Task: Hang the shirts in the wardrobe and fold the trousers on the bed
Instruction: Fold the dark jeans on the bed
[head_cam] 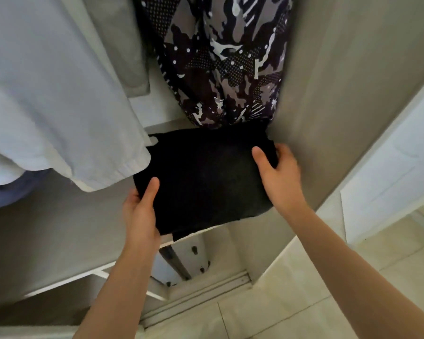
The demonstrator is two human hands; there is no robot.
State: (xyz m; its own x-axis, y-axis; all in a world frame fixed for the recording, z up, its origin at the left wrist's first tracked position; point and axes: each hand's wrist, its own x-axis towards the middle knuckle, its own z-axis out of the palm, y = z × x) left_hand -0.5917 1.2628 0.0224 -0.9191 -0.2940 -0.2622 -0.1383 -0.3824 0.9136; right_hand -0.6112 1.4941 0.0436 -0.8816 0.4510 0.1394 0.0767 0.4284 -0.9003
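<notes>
Both forearms reach up from 6 o'clock. The left hand (140, 214) grips the folded black trousers (206, 182) at their 8 o'clock corner, thumb on top. The right hand (279, 177) grips their 3 o'clock edge in the same way. The trousers are inside the wardrobe (340, 94), below a camouflage shirt (220, 64) at 12. A pale shirt (47, 94) hangs at 10.

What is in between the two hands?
A folded black garment lies between them, as the head view shows. The left hand holds its near left edge and the right hand holds its right edge, thumbs on top.
</notes>
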